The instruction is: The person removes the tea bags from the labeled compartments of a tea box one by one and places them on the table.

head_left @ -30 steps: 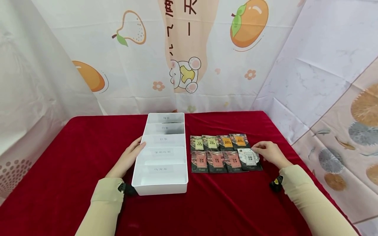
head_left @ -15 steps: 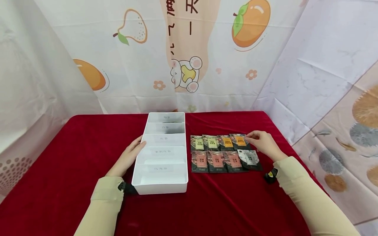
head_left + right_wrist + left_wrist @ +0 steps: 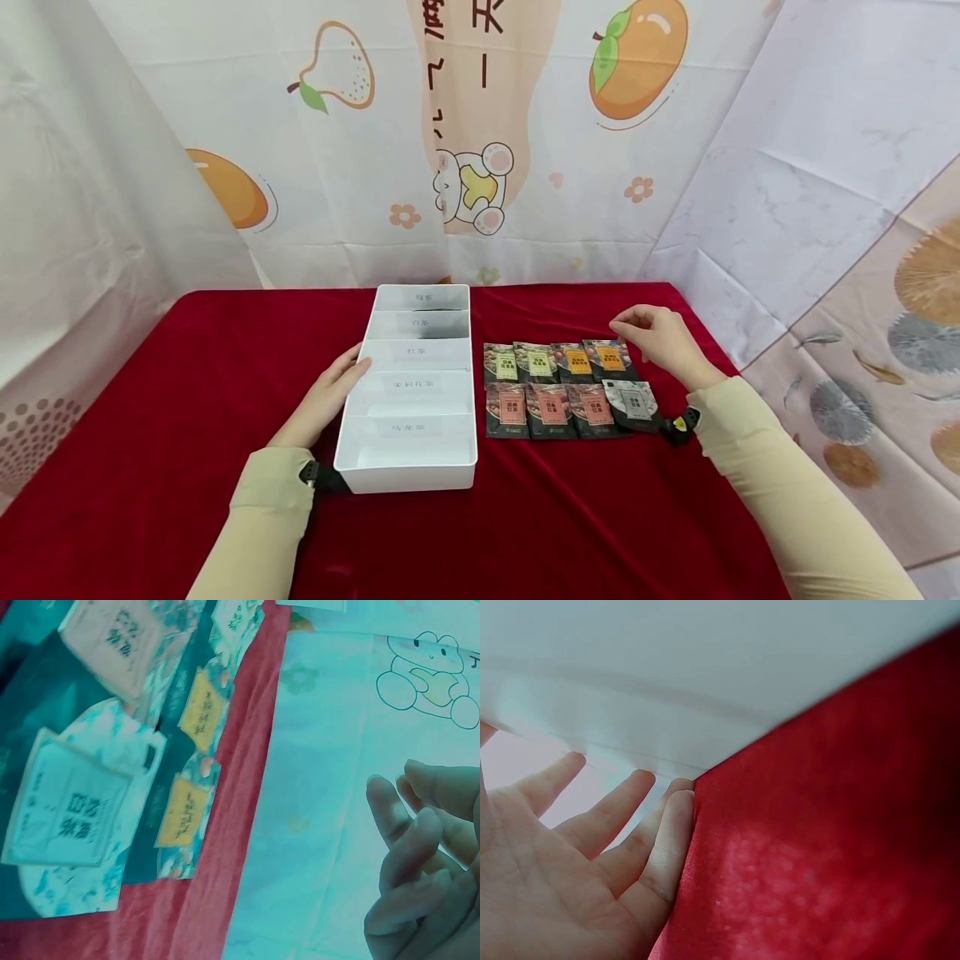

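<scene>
A white box [image 3: 405,478] with several labelled compartments stands on the red tablecloth. My left hand [image 3: 327,402] rests against its left side, thumb at the rim; the left wrist view shows nearly straight fingers [image 3: 607,825] touching the wall. To the right lie sachets in two rows: two green-label sachets [image 3: 536,363] and two orange-label sachets [image 3: 609,360] behind, three red-label sachets [image 3: 550,411] and a white sachet [image 3: 633,406] in front. Above the back right corner of this group hovers my right hand [image 3: 662,342]. Its fingers are loosely curled and hold nothing.
A patterned curtain [image 3: 337,183] hangs along the table's far edge, with more cloth at both sides. Red tablecloth [image 3: 570,517] extends in front of the sachets. Dark edges of something flat show inside the box's farthest compartments.
My right hand has left the white sachet and moved back and slightly left, past the right orange-label sachet. The white sachet sits slightly turned. My left hand and the box look unmoved.
</scene>
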Action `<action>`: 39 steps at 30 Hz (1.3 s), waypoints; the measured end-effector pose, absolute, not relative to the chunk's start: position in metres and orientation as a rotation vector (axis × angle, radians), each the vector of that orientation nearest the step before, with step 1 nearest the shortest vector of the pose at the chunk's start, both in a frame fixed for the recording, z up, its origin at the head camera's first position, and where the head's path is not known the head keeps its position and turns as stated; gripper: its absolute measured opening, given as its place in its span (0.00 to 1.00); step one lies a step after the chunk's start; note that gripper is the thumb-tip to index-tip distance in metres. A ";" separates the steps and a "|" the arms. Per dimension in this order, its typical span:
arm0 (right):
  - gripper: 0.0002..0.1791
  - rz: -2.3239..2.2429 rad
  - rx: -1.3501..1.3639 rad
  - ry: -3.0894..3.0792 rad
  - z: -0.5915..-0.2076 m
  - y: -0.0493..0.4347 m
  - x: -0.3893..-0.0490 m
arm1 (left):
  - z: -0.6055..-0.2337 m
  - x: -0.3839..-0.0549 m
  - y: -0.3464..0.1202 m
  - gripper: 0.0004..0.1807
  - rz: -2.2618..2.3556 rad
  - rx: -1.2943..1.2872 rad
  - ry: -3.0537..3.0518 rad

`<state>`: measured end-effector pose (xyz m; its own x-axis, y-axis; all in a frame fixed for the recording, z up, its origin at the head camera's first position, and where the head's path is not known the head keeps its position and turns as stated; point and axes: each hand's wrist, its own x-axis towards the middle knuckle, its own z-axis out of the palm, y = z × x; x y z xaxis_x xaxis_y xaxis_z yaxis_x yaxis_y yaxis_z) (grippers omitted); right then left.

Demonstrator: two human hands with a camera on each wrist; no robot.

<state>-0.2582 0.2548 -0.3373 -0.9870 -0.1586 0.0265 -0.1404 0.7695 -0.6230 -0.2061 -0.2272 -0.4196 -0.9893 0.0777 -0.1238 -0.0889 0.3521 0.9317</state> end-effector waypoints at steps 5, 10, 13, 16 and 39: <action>0.20 -1.050 -0.296 2.942 -0.332 0.246 -0.262 | -0.420 -0.206 -0.227 0.38 1.708 -0.015 2.468; 0.18 -1.071 -0.327 2.950 -0.326 0.234 -0.266 | -0.420 -0.206 -0.227 0.38 1.710 -0.008 2.468; 0.18 -1.087 -0.332 2.943 -0.323 0.226 -0.268 | -0.419 -0.206 -0.227 0.38 1.713 -0.006 2.468; 0.17 -1.112 -0.330 2.918 -0.321 0.218 -0.271 | -0.419 -0.206 -0.227 0.38 1.710 -0.004 2.471; 0.17 -1.256 -0.444 2.759 -0.322 0.158 -0.277 | -0.420 -0.206 -0.227 0.38 1.710 0.000 2.474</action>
